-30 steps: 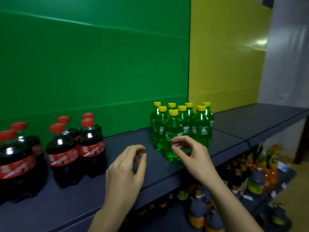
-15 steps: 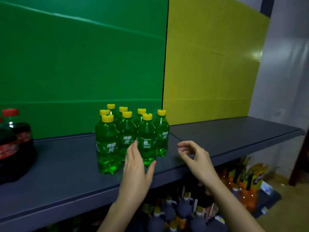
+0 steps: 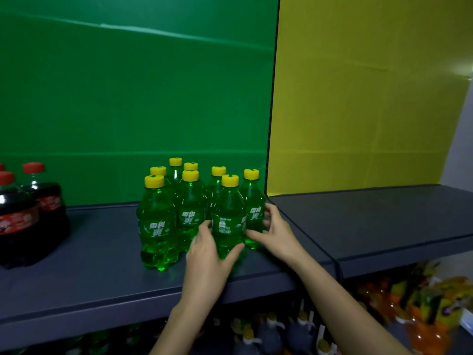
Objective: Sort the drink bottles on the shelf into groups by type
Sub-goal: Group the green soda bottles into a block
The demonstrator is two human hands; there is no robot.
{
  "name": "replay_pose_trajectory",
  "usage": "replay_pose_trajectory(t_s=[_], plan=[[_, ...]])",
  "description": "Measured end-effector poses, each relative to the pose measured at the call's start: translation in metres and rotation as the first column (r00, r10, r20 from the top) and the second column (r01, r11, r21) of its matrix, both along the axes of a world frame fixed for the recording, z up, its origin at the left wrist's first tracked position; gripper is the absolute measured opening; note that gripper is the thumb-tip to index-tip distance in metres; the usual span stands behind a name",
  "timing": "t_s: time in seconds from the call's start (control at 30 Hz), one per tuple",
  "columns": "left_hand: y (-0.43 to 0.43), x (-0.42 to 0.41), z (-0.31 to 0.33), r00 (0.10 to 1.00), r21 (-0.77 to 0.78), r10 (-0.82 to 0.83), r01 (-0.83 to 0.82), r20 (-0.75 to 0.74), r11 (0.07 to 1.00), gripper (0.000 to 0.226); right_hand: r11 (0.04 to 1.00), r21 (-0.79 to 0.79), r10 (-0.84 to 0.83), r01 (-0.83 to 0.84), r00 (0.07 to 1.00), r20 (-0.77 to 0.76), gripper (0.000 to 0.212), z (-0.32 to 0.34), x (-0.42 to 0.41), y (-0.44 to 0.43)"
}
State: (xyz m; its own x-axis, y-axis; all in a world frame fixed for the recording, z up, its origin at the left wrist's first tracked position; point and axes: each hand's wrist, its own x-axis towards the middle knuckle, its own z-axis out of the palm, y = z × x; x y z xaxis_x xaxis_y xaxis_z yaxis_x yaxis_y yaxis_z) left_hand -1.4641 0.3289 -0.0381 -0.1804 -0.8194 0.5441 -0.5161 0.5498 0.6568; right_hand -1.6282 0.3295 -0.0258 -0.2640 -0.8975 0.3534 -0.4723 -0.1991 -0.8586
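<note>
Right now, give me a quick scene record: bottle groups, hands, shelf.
green bottles: eight, yellow caps, upright, clustered on the shelf before the green backboard
cola bottles: red caps, far left, apart from the green cluster, cut by the frame edge
left hand: curled round the front green bottle
right hand: wrapped round the rightmost green bottle
yellow backboard: right of the green one
lower bottles: assorted, under the shelf, blurred
</note>
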Motion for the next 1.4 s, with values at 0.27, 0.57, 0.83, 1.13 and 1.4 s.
replay_pose_trajectory(t_s=[0.27, 0.57, 0.83, 1.13, 1.4], plan=[[-0.016, -0.015, 0.007, 0.975, 0.082, -0.219, 0.222, -0.045, 0.972, 0.072, 1.0, -0.012, -0.025, 0.024, 0.998, -0.054, 0.065, 0.002, -0.037, -0.006], [-0.032, -0.06, 0.011, 0.974, -0.01, -0.227, 0.226, -0.029, 0.974, 0.065, 0.998, 0.023, 0.052, -0.051, 0.998, -0.037, 0.07, 0.005, -0.086, -0.017], [-0.065, -0.094, 0.013, 0.995, 0.054, -0.097, 0.098, -0.014, 0.994, 0.064, 0.99, 0.043, 0.137, -0.134, 0.987, -0.083, 0.077, 0.004, -0.11, -0.036], [-0.077, -0.107, 0.014, 0.997, 0.146, -0.072, 0.074, -0.013, 0.986, 0.06, 0.991, 0.03, 0.136, -0.134, 0.985, -0.102, 0.077, -0.003, -0.113, -0.051], [-0.049, -0.085, 0.017, 0.997, 0.209, -0.069, 0.074, -0.035, 0.975, 0.066, 0.993, -0.115, -0.059, 0.038, 0.981, -0.183, 0.079, 0.008, -0.1, -0.026]])
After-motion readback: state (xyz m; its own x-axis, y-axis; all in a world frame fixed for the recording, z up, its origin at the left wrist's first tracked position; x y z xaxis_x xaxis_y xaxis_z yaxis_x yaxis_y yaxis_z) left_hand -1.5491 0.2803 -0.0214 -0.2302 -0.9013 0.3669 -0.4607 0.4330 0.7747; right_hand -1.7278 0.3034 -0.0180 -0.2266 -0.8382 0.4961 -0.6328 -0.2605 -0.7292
